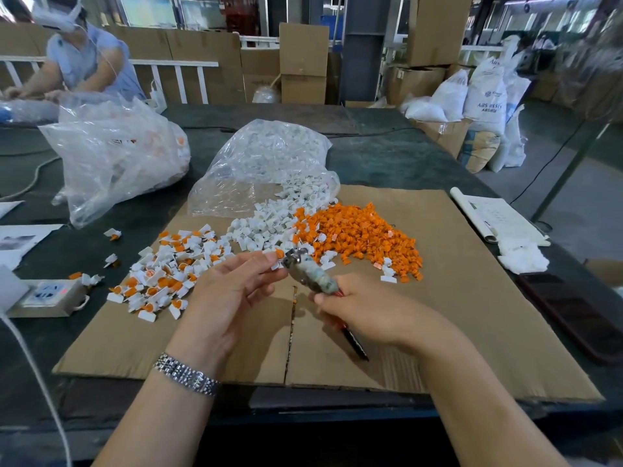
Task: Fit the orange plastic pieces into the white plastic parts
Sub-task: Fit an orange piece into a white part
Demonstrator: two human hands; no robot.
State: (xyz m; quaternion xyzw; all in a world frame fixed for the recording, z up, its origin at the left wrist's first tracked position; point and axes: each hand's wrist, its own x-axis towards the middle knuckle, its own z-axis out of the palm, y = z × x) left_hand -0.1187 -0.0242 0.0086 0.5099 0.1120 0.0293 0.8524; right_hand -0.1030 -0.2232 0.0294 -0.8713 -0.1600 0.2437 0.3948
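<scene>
Warehouse bench with a flat brown cardboard sheet on top. Loose orange plastic pieces are heaped toward its far edge, white plastic parts just beside them, spilling from a clear plastic bag. Left hand pinches one white-and-orange piece. Right hand grips a grimy pliers-like tool; its tip meets that piece, handles mostly hidden.

Head-worn view, facing forward and down, close over table
</scene>
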